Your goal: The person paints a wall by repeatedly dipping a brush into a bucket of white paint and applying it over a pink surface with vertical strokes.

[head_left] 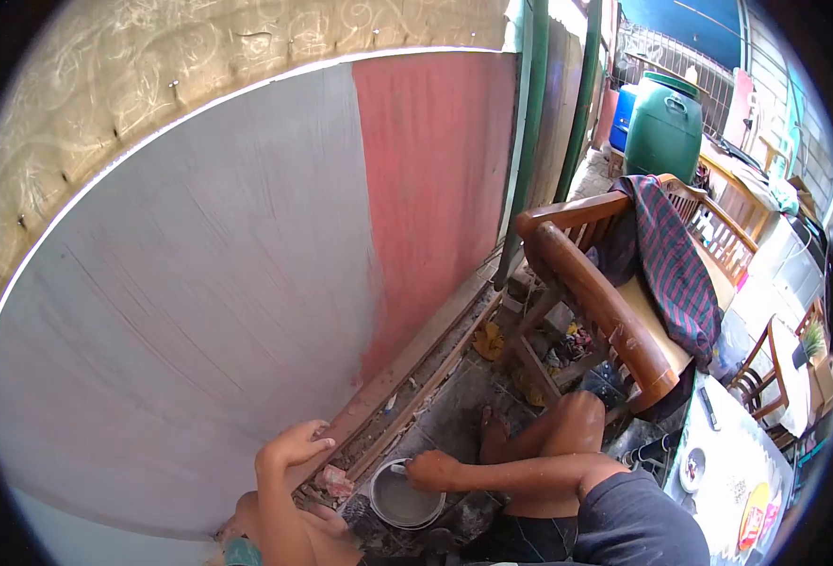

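Observation:
My right hand (432, 470) is closed over a white bucket (376, 495) of greyish liquid. A small pale end of something shows at its fingers, too little to name. My left hand (294, 445) is held beside the lower part of the wall, near the wooden ledge (379, 401), fingers loosely bent and apart, with nothing seen in them. In front of me stands a wall panel, its large left part grey (209, 245) and its right part red-pink (435, 160). Streaks run across the grey part, and its border with the red is uneven.
A wooden bench (614, 316) with a checked cloth (680, 274) stands to the right. Behind it is a green barrel (663, 132). A table (718, 448) at lower right bears an ashtray-like dish (692, 470) and packets. A crumpled pinkish scrap (337, 481) lies beside the bucket.

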`<state>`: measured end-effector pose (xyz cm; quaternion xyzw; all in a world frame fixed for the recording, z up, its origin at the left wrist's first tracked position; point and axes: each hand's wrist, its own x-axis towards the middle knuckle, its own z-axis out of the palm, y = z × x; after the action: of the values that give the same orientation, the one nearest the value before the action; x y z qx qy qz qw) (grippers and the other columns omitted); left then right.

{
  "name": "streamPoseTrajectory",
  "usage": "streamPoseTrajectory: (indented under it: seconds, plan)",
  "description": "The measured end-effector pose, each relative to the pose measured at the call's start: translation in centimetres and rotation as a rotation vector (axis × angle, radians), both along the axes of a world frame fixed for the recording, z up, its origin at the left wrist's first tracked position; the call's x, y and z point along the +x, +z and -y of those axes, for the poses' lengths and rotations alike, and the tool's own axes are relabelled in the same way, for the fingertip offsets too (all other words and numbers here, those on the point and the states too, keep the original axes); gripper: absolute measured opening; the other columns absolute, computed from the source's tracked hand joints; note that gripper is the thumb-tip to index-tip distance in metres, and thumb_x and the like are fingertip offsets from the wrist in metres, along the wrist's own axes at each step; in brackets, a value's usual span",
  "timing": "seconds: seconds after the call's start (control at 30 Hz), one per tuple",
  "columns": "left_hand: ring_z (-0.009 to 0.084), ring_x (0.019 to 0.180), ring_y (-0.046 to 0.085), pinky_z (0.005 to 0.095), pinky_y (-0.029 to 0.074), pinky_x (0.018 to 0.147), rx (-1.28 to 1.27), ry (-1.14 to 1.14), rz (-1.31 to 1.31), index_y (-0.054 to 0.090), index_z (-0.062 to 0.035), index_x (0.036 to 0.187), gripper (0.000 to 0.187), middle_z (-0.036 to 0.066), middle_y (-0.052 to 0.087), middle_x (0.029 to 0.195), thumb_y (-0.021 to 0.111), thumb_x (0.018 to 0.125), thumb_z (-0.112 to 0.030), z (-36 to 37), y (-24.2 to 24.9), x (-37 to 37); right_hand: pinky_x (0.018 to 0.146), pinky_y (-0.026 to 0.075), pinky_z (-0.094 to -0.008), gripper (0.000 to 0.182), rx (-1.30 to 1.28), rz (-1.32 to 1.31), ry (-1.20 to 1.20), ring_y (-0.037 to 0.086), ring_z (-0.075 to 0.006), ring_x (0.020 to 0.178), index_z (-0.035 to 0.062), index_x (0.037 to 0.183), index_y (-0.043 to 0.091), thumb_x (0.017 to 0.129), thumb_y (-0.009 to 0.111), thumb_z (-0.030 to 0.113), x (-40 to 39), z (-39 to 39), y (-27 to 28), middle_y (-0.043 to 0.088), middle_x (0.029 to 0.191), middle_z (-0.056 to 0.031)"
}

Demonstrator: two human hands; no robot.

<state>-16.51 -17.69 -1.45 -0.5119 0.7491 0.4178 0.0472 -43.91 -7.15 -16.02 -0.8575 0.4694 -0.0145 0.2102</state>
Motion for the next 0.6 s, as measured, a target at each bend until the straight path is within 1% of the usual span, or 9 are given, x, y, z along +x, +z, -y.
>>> streamPoseTrajectory:
  seconds: [0.07,0.17,0.27,0.37,0.47,0.57,0.6]
  plan:
    - [0.0326,0.118,0.055,0.0402,0.043,0.099,0.004,-0.043,0.006,0.046,-0.0046,0.137,0.061,0.024,0.057,0.126,0.060,0.091,-0.042,0.1,-0.1,0.1,0.067,0.054,-0.0487,0.028,0.005,0.022,0.005,0.067,-0.0393,0.073,-0.0005,0.084,0.064,0.080,0.060,0.027,-0.3,-0.1,1.2,0.065,0.073,-0.0217]
    - [0.0345,0.118,0.056,0.0403,0.044,0.099,-0.004,-0.012,-0.031,0.049,-0.0037,0.134,0.056,0.024,0.058,0.125,0.061,0.090,-0.037,-0.3,-0.2,0.3,0.069,0.054,-0.0490,0.028,0.038,0.007,-0.031,0.066,-0.0389,0.074,0.0012,0.083,0.064,0.081,0.061,0.029,-0.4,-0.3,2.9,0.065,0.074,-0.0206]
    - [0.0342,0.117,0.057,0.0404,0.044,0.099,-0.024,-0.022,-0.048,0.049,-0.0037,0.133,0.056,0.024,0.058,0.125,0.060,0.090,-0.038,-0.4,-0.7,0.9,0.070,0.053,-0.0481,0.027,-0.028,0.063,0.190,0.066,-0.0385,0.075,0.0036,0.083,0.065,0.080,0.062,0.031,-1.8,0.3,3.6,0.066,0.076,-0.0196]
    - [0.0329,0.119,0.054,0.0401,0.043,0.099,-0.002,-0.025,-0.041,0.046,-0.0069,0.137,0.060,0.023,0.056,0.128,0.059,0.092,-0.043,-0.6,0.2,1.3,0.069,0.051,-0.0462,0.031,0.113,0.104,0.037,0.065,-0.0383,0.074,0.0045,0.080,0.065,0.080,0.063,0.035,-3.2,-0.2,4.1,0.065,0.077,-0.0188]
    - [0.0325,0.118,0.057,0.0400,0.044,0.099,-0.011,0.039,-0.075,0.050,-0.0040,0.133,0.057,0.021,0.059,0.126,0.060,0.090,-0.040,-1.1,0.3,2.0,0.067,0.049,-0.0443,0.036,0.201,0.272,-0.206,0.063,-0.0389,0.074,0.0030,0.079,0.063,0.080,0.064,0.039,-3.8,-2.5,3.5,0.064,0.075,-0.0194]
    - [0.0324,0.119,0.054,0.0397,0.043,0.100,-0.022,0.005,-0.029,0.047,-0.0057,0.136,0.059,0.022,0.057,0.128,0.059,0.091,-0.043,-1.0,-0.7,2.6,0.065,0.048,-0.0457,0.038,0.212,0.459,-0.565,0.060,-0.0408,0.070,0.0022,0.072,0.058,0.075,0.068,0.039,-3.2,-5.2,4.0,0.060,0.068,-0.0204]
    - [0.0322,0.119,0.054,0.0397,0.042,0.100,-0.011,-0.005,-0.009,0.046,-0.0063,0.136,0.060,0.023,0.056,0.128,0.059,0.092,-0.044,-1.0,-0.9,2.6,0.065,0.048,-0.0455,0.038,0.190,0.444,-0.656,0.060,-0.0408,0.071,0.0023,0.073,0.058,0.075,0.068,0.039,-3.3,-6.0,3.0,0.060,0.069,-0.0202]
